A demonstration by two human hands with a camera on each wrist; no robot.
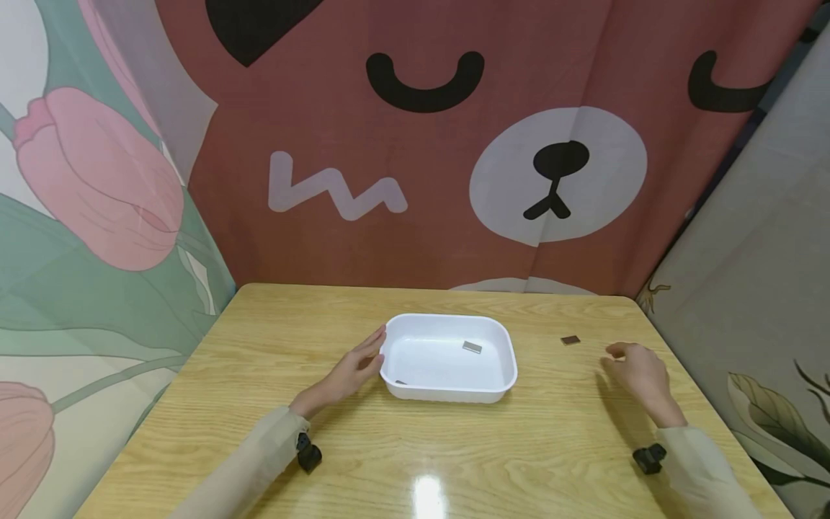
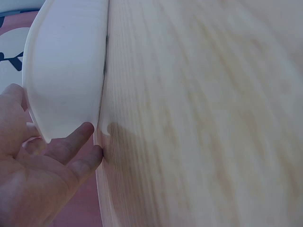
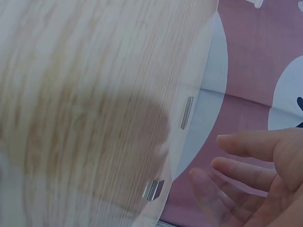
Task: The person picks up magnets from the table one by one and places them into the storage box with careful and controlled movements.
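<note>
A white plastic tray stands on the wooden table. My left hand is at its left end, with extended fingers against the outer wall; the left wrist view shows fingertips close to the tray's lower edge. Inside the tray lies a small silver rectangular block, and a sliver of a darker piece shows by the front left wall. To the right of the tray, a small brown flat block lies on the table. My right hand hovers right of that block, fingers loosely bent and holding nothing.
The wooden table ends at a hanging cloth with a bear face at the back. Patterned curtains flank both sides. Each wrist carries a small black camera.
</note>
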